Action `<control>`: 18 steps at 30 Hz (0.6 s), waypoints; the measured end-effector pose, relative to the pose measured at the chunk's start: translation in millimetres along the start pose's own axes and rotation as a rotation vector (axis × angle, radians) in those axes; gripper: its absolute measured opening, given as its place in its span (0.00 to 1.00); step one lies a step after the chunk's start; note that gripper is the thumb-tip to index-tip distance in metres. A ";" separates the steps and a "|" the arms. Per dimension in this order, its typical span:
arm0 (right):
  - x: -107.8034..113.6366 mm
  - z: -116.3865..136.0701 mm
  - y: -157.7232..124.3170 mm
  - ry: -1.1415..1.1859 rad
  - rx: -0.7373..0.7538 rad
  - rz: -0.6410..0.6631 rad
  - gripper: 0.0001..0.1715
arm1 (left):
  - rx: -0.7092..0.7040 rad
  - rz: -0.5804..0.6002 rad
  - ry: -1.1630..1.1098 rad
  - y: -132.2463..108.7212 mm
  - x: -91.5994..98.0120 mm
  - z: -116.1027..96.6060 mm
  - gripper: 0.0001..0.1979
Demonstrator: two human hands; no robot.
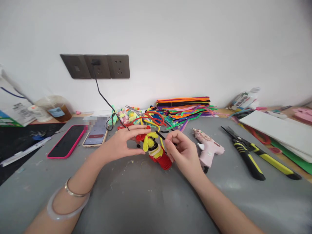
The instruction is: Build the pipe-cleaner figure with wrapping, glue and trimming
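Note:
A small figure of red, yellow and black pipe cleaners [163, 161] lies tilted above the grey mat, its yellow top toward the left. Around that top, my left hand [123, 143] curls its thumb and fingers, gripping it; part of the red piece there is hidden by the fingers. My right hand [184, 152] pinches a short black pipe cleaner [160, 135] between thumb and forefinger, its free end pointing up and left over the figure. The lower fingers of this hand are close to the red body; whether they touch it I cannot tell.
To the right lie a pink glue gun [209, 149] and black-yellow shears [248, 149]. Bundled pipe cleaners [182, 104] and pompoms [124, 118] are at the back, with small scissors [134, 110]. Two phones [67, 143] rest at left; a black cable [104, 97] hangs from the socket.

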State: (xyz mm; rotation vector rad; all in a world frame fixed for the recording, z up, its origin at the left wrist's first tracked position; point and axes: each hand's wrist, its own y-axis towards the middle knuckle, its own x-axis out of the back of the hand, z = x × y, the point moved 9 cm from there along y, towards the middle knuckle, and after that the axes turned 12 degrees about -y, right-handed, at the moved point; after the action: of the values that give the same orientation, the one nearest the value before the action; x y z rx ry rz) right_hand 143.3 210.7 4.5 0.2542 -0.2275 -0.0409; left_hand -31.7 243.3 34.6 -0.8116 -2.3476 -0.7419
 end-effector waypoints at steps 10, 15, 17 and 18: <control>-7.5 3.0 -14.7 -0.134 0.022 0.060 0.12 | -0.035 -0.052 0.068 -0.6 0.7 -5.5 0.29; -8.5 9.2 -13.8 -0.223 0.057 0.069 0.10 | -0.081 -0.063 0.069 -1.5 2.0 -8.1 0.29; -8.7 11.8 -13.7 -0.238 0.078 0.061 0.09 | -0.094 -0.062 0.064 -1.8 2.3 -7.5 0.29; -8.9 12.4 -13.8 -0.245 0.086 0.058 0.08 | -0.099 -0.063 0.060 -2.0 2.6 -7.0 0.29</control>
State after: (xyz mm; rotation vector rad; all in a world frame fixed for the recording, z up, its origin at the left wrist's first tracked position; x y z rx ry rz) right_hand 131.7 195.0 10.8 0.3279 -0.4805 -0.0046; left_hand -32.6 238.4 40.5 -0.7488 -2.3072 -0.9031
